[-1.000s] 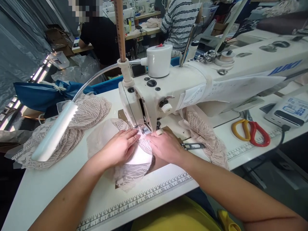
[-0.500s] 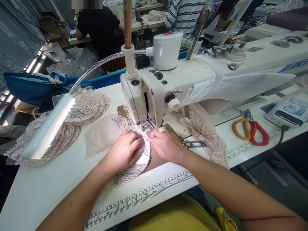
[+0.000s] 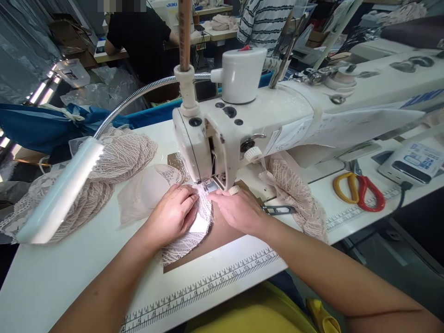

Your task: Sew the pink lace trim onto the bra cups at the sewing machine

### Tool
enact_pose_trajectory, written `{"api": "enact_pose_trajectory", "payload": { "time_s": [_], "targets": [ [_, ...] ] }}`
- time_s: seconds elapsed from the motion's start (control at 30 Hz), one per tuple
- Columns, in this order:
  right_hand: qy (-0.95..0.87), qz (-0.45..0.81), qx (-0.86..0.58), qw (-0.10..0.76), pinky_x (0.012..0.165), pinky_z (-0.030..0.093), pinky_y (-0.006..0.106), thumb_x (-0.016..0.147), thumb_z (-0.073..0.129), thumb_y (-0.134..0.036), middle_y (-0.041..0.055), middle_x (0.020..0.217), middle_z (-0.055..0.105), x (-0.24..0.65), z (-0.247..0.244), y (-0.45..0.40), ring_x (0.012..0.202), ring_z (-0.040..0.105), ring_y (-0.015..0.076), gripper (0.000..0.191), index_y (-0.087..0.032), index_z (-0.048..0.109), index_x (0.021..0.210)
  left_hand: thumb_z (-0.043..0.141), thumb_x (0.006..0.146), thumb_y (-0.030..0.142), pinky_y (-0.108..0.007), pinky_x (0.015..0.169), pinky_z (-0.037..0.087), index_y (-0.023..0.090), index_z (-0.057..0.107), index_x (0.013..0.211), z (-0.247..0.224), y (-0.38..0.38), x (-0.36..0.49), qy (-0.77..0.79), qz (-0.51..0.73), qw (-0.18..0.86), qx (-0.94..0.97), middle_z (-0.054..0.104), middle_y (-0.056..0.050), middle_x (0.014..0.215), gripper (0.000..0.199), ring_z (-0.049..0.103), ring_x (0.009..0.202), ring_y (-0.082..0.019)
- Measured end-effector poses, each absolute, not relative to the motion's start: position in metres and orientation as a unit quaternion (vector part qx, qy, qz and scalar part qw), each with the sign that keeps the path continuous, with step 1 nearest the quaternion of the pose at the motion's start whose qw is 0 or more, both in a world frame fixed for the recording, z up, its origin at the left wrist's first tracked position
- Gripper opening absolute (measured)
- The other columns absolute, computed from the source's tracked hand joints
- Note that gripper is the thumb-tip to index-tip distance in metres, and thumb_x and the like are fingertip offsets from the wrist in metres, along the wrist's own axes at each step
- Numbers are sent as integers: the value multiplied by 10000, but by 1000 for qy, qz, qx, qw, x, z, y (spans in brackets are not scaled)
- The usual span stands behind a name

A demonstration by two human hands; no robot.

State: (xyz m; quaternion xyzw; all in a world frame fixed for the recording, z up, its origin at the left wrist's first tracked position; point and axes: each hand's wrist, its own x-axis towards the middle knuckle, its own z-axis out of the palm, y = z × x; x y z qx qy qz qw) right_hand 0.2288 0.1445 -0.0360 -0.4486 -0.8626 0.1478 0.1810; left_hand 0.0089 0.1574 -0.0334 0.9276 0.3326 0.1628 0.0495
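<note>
A lace cup piece (image 3: 187,247) lies beneath the needle area of the white sewing machine (image 3: 208,143), on a brown plate. My left hand (image 3: 175,212) presses on the lace piece from the left, its fingers together and bent over the fabric. On the piece's right edge, close to the presser foot, my right hand (image 3: 239,208) has its fingers closed, with the thumb and index finger at the lace. Left of my left hand, a sheer beige cup piece (image 3: 142,189) rests on the white table (image 3: 93,249).
Stacked lace pieces (image 3: 121,155) lie at the left under a lamp (image 3: 62,194). Bunched lace (image 3: 294,194), scissors with red and yellow handles (image 3: 371,194) and a white device (image 3: 412,162) are at the right. Two people are behind the machine.
The lace piece and both hands have shifted slightly left in view, and the piece has turned a little, showing more of the brown plate beside it. Both hands keep their hold.
</note>
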Motion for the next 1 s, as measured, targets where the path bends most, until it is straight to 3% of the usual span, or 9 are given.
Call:
{"api": "enact_pose_trajectory", "payload": {
  "time_s": [0.2,0.43,0.7,1.0],
  "targets": [
    [-841,128,-482,212,640,350,270,869,413,-107,50,761,631,229,-38,145,657,496,159,326,-194,720,933,456,854,100,-541,1007,404,142,580,1189,-39,151,14,303,137,27,943,608,-160,1085,360,549,1063,-284],
    [-847,140,-471,202,649,360,266,841,427,-86,51,834,665,230,-38,144,709,536,165,330,-194,709,974,467,849,124,-561,1005,382,141,558,1251,-41,147,17,304,123,46,944,575,-187,1195,413,540,1102,-303],
    [-872,120,-446,161,612,326,276,884,434,-128,55,900,668,228,-39,144,711,515,159,294,-184,691,1014,462,898,174,-525,1033,388,128,523,1294,-45,146,15,306,135,50,941,571,-164,1285,404,502,1185,-309],
    [-871,82,-471,113,588,304,282,882,439,-117,69,890,651,223,-42,144,734,514,172,310,-169,663,1089,466,909,171,-529,978,436,91,562,1241,-45,150,17,306,155,10,939,605,-173,1254,355,527,1124,-315]
  ]
}}
